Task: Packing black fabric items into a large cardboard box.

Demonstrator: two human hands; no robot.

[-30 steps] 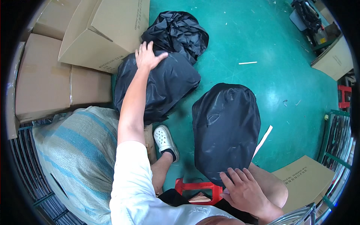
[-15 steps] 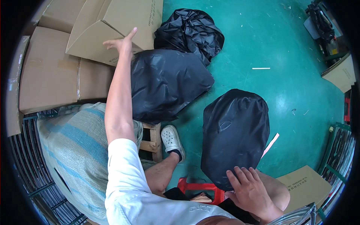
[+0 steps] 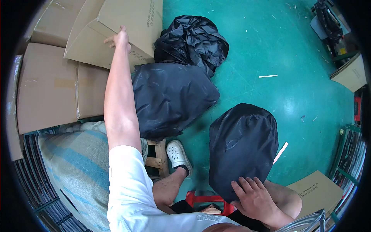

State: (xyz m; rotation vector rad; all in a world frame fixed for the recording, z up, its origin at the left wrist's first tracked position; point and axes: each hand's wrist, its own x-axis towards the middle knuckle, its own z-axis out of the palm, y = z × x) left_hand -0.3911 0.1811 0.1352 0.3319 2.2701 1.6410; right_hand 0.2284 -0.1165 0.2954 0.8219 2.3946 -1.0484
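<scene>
My left arm stretches far forward to a cardboard box (image 3: pixel 125 17) at the upper left. My left hand (image 3: pixel 120 38) is against the box's near side with fingers apart, gripping nothing that I can see. A rounded bundle in black plastic (image 3: pixel 243 139) lies in front of my right knee. My right hand (image 3: pixel 257 199) rests flat on its near end, fingers outstretched. Beside my left arm lies another smooth black bundle (image 3: pixel 174 94), partly over a wooden pallet (image 3: pixel 155 162). Behind it sits a crumpled black plastic bag (image 3: pixel 193 40).
More cardboard boxes (image 3: pixel 48 87) stack up at the left, above a blue-striped woven sack (image 3: pixel 77 162). A red plastic stool (image 3: pixel 208 198) is below me. At the lower right lies a flat cardboard piece (image 3: pixel 315 191) by a rack (image 3: pixel 348 162). Pale strips (image 3: pixel 268 76) litter the green floor.
My left hand has moved slightly left along the box, its fingers closer together. The whole view has tilted a little, shifting the bundles lower. My right hand stays on the black bundle.
</scene>
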